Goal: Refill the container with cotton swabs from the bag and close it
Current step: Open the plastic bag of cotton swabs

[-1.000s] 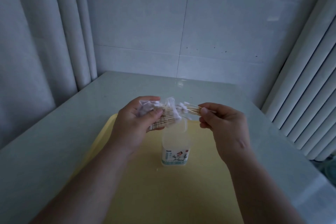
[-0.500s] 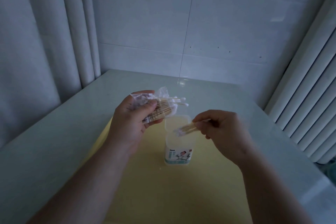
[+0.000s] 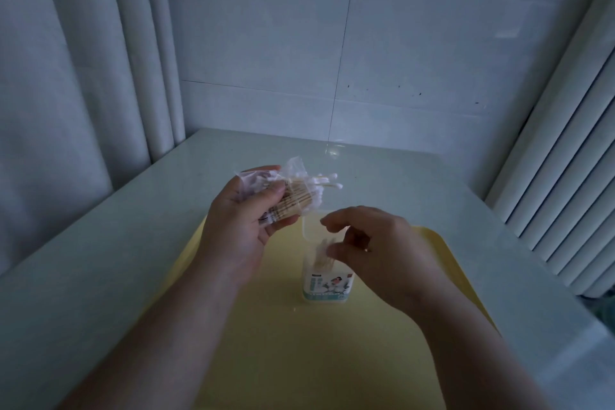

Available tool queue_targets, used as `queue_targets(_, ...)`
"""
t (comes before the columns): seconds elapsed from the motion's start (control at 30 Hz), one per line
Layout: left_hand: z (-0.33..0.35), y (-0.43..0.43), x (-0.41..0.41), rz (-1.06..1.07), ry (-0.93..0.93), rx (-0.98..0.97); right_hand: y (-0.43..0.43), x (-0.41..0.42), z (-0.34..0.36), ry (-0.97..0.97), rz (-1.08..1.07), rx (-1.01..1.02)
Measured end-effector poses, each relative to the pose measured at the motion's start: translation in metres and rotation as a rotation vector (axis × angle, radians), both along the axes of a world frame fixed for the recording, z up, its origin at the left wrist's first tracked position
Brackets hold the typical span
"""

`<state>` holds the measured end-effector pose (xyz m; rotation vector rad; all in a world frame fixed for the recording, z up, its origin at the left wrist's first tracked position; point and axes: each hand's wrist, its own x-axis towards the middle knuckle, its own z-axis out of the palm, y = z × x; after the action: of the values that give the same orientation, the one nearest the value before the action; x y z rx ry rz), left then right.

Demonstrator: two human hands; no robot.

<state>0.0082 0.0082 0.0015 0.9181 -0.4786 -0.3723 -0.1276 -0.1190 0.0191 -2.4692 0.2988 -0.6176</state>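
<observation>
Partway through: the open container point(image 3: 327, 280) on the yellow tray point(image 3: 299, 359) holds a few cotton swabs point(image 3: 323, 258), the right hand point(image 3: 379, 243) hovers just above it with fingers loosely spread, empty, while the left hand point(image 3: 243, 230) grips the bag point(image 3: 258, 180) – mostly full, so refilling and closing remain.

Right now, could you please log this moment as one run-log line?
left hand: grips bag | right hand: hovers over container | swabs: some in container | container: unlidded, on tray

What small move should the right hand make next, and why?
Probably move the right hand to the swab tips poking from the bag and pinch some: it hangs open over the container, which holds few swabs; the left hand grips the bag.
</observation>
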Motion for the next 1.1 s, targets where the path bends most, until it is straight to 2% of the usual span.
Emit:
queue_targets(0.1, 0.000, 0.000, 0.001, -0.001, 0.010, -0.009, 0.002, 0.002, -0.002, -0.029, -0.024, 0.066)
queue_targets(0.27, -0.001, 0.000, 0.001, -0.006, 0.014, -0.010, 0.000, 0.007, -0.007, -0.060, -0.045, 0.062)
queue_targets(0.4, -0.001, -0.001, 0.001, -0.002, 0.011, -0.013, -0.010, 0.006, -0.007, -0.085, -0.167, 0.041)
queue_targets(0.53, -0.004, -0.002, -0.001, 0.017, -0.077, 0.087, -0.017, 0.006, -0.006, -0.197, -0.248, 0.207)
queue_targets(0.67, -0.004, -0.004, -0.009, 0.101, -0.286, 0.257, -0.017, 0.004, -0.002, -0.297, -0.096, 0.370)
queue_targets(0.77, -0.002, -0.003, -0.014, 0.067, -0.369, 0.315, -0.013, 0.004, -0.003, -0.225, 0.066, 0.418)
queue_targets(0.83, -0.001, -0.002, -0.016, 0.036, -0.399, 0.339, -0.011, 0.006, -0.003, -0.142, 0.072, 0.374)
queue_targets(0.97, -0.003, -0.002, -0.015, -0.002, -0.375, 0.320, -0.011, 0.008, -0.003, -0.135, 0.002, 0.333)
queue_targets(1.1, -0.006, -0.005, -0.009, -0.117, -0.235, 0.145, -0.017, 0.011, -0.006, -0.244, -0.048, 0.496)
